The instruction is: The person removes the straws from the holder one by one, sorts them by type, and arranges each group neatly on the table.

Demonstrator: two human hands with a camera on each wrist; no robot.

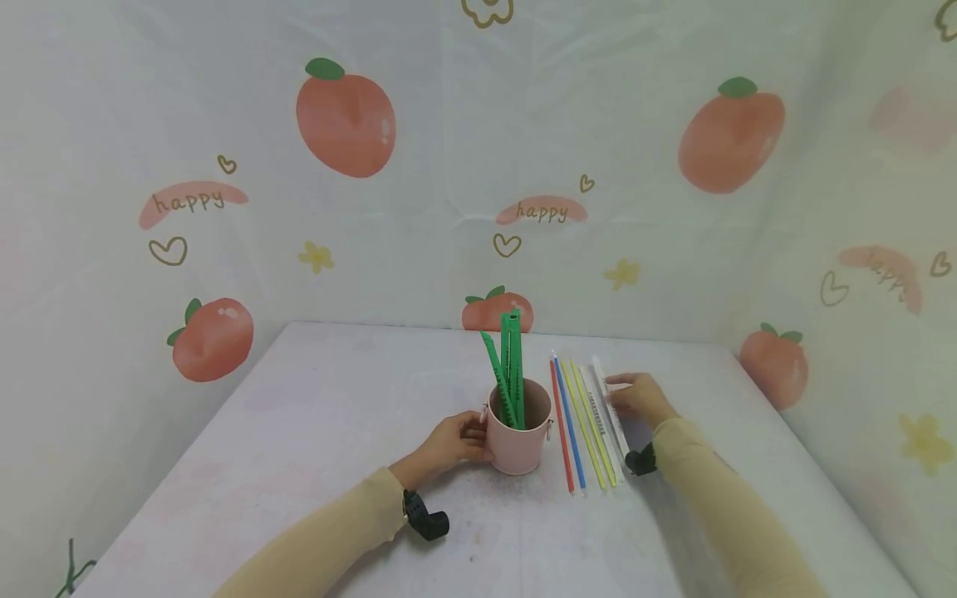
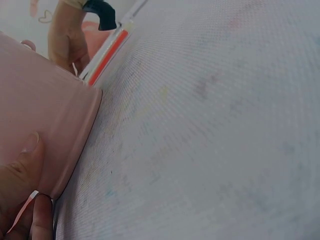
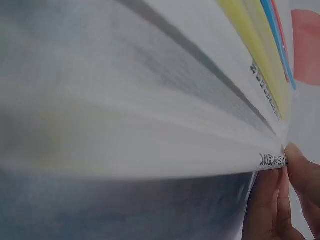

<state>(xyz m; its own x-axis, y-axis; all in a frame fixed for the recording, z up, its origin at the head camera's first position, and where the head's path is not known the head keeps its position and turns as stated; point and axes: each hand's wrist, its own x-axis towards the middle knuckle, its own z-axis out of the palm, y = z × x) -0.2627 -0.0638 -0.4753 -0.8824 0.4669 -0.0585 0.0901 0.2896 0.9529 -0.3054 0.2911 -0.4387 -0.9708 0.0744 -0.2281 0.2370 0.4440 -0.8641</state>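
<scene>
A small pink bucket [image 1: 512,453] with side handles stands upright on the table, holding several green wrapped straws [image 1: 510,365]. My left hand [image 1: 449,444] grips the bucket's left side low down; in the left wrist view the thumb [image 2: 27,162] lies along the wall. To the right of the bucket lies a row of straws: a red straw [image 1: 562,428], a blue straw [image 1: 571,428], yellow straws [image 1: 586,419] and white ones. At the row's right end, my right hand [image 1: 639,399] pinches a white printed straw [image 3: 200,162] between thumb and fingers near its far part.
The white table [image 1: 359,390] reaches back to a hanging cloth [image 1: 441,124] printed with fruit and "happy". A black wrist camera [image 1: 426,517] sits on the left wrist and another camera [image 1: 640,459] on the right. A green cord [image 1: 72,573] shows at the lower left.
</scene>
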